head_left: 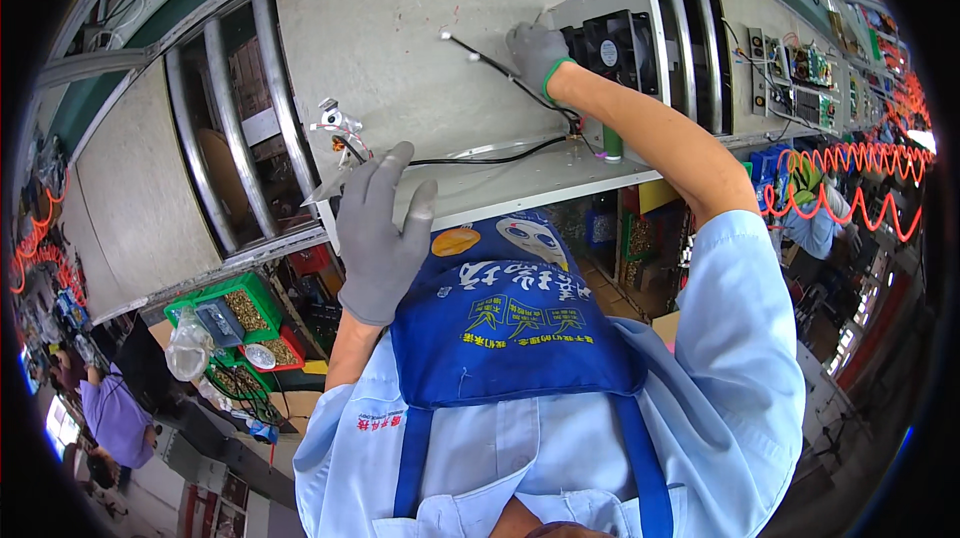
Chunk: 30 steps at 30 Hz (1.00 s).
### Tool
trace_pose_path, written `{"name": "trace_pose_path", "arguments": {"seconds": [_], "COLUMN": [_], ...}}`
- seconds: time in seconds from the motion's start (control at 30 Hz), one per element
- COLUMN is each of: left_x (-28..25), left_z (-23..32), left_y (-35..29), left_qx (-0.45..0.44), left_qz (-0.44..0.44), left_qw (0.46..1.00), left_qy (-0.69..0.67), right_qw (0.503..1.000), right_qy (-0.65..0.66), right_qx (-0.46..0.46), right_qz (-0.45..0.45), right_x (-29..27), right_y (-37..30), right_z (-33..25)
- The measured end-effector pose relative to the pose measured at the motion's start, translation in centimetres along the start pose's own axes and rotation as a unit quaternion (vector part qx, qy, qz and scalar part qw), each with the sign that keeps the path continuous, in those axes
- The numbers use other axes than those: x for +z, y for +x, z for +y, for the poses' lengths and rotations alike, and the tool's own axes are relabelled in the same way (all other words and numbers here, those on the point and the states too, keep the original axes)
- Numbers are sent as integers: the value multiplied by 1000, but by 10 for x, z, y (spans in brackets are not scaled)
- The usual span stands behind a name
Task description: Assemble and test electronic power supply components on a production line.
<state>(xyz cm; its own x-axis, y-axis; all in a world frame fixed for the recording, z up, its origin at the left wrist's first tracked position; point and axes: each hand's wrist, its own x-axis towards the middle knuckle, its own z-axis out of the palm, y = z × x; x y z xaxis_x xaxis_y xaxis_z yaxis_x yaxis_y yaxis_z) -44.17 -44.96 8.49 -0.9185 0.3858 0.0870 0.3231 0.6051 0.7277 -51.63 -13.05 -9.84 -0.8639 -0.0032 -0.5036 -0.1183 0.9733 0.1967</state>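
A large light-grey sheet-metal chassis [480, 182] lies in front of me, with an upright side panel at its right carrying black fans [612, 46]. My left hand [384, 238], in a grey glove, rests over its near left corner, fingers stretched and apart. My right hand [537, 50], in a grey glove with a green cuff, is at the far end of the fan panel, its bent fingers against that end. Black cables [500, 72] with white connectors run between my hands. A small silvery part with wires [338, 120] stands past my left fingertips. A green cylinder [612, 142] sits under my right forearm.
Metal rollers [228, 123] and boards [130, 178] form the conveyor line. Green and red bins of small fasteners [245, 310] are below left. Circuit board assemblies [805, 68] stand far right, above coiled orange hoses [850, 163]. Another person [118, 413] is at lower left.
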Motion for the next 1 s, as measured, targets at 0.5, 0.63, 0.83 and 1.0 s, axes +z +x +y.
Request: {"name": "trace_pose_path", "arguments": {"seconds": [0.5,0.63,0.83,1.0], "left_x": [23,23,57,151], "left_z": [0,19,38,28], "left_y": [14,31,75,130], "left_qx": [55,121,190,152], "left_qz": [-95,-121,-276,-507], "left_qw": [994,985,942,848], "left_qy": [7,3,16,-15], "right_qw": [951,899,681,379], "right_qy": [237,407,619,855], "right_qx": [-122,-76,274,301], "right_qz": [-156,142,279,187], "right_x": [-84,-122,-28,128], "right_y": [-109,-170,-237,-202], "right_z": [-22,32,143,99]}}
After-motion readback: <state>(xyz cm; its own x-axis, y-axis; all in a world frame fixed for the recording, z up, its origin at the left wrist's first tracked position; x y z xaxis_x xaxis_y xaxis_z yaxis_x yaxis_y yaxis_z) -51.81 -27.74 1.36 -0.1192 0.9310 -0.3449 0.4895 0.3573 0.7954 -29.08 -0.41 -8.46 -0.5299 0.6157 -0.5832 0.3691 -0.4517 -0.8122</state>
